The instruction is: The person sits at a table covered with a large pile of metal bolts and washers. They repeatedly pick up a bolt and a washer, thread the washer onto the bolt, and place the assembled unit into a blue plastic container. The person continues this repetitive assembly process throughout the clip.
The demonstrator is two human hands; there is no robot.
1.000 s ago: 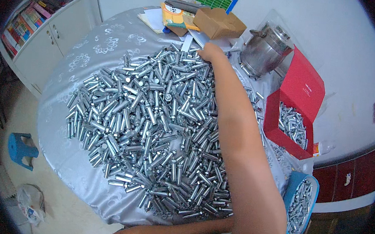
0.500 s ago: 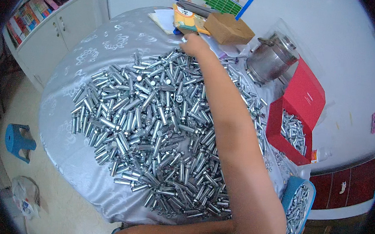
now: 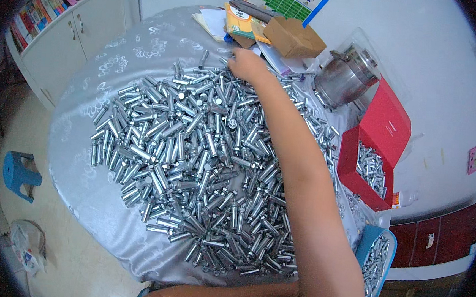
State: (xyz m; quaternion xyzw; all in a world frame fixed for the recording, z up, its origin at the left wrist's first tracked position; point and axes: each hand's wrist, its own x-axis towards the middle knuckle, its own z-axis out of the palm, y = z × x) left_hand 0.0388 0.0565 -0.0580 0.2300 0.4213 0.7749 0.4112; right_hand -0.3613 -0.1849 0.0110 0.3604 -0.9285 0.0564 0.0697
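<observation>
A large heap of shiny metal expansion bolts (image 3: pixel 194 145) covers the middle of the table. My right hand (image 3: pixel 247 66) reaches over the heap to its far edge, with its fingers curled together. A bolt (image 3: pixel 223 61) shows at its fingertips and seems to be pinched there; the fingers partly hide it. Just left of it, one bolt (image 3: pixel 204 58) lies apart on the cloth. My left forearm (image 3: pixel 216 295) crosses the lower edge of the view and passes behind my right arm, so my left hand is hidden.
Papers and a yellow packet (image 3: pixel 239 20), a brown cardboard box (image 3: pixel 294 37) and a steel pot (image 3: pixel 346 78) stand at the back. On the right are an open red box (image 3: pixel 349 162) and a blue container (image 3: pixel 369 240), both holding bolts. A blue stool (image 3: pixel 21 172) stands left.
My right hand has come down slightly, nearer the heap's far edge. A bolt now lies on the cloth to the left of it. The view has shifted a little.
</observation>
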